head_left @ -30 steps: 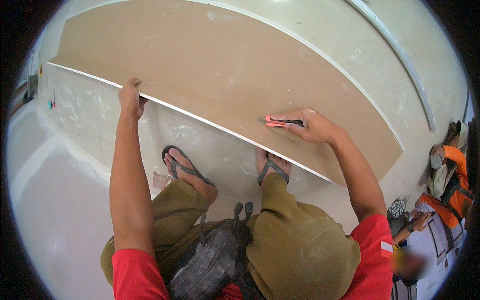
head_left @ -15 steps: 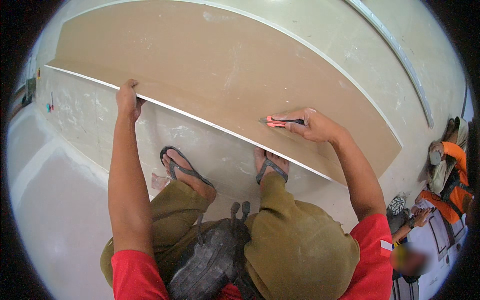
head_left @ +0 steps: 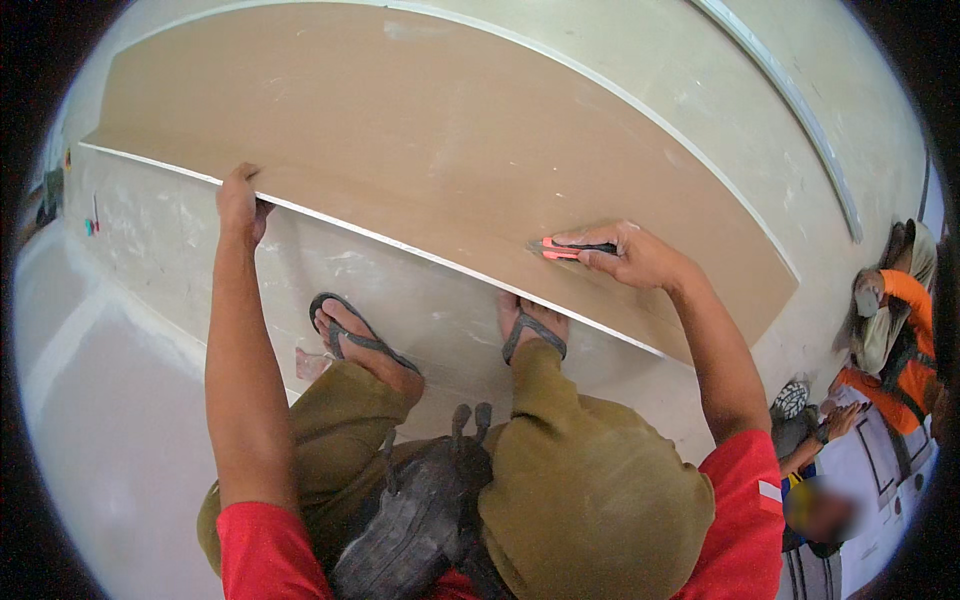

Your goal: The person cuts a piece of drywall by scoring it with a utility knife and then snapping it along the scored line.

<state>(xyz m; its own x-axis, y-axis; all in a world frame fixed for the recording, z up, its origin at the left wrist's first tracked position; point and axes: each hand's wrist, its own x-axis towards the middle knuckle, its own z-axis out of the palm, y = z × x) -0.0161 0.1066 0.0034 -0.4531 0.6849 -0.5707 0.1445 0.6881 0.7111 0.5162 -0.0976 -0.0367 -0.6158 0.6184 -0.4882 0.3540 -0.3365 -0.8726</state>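
A long brown-faced plasterboard sheet (head_left: pixel 400 130) lies across the floor in front of me, with a crease along its near side and the white near edge tilted up. My left hand (head_left: pixel 241 203) grips that near edge toward the left, thumb on the brown face and fingers curled beneath. In my right hand (head_left: pixel 635 253) is a red and black utility knife (head_left: pixel 570 249). Its tip points left and is at the brown face near the crease, right of the middle. Whether the blade cuts into the paper cannot be made out.
My sandalled feet (head_left: pixel 362 335) stand close to the near edge. A long metal profile (head_left: pixel 790 95) lies beyond the board at the far right. Two people, one in orange (head_left: pixel 908 300), are low at the right. Small tools (head_left: pixel 92 226) lie at the far left.
My right hand and the knife have shifted a little to the right along the board. My left hand keeps its grip on the edge. The whole view has shifted slightly.
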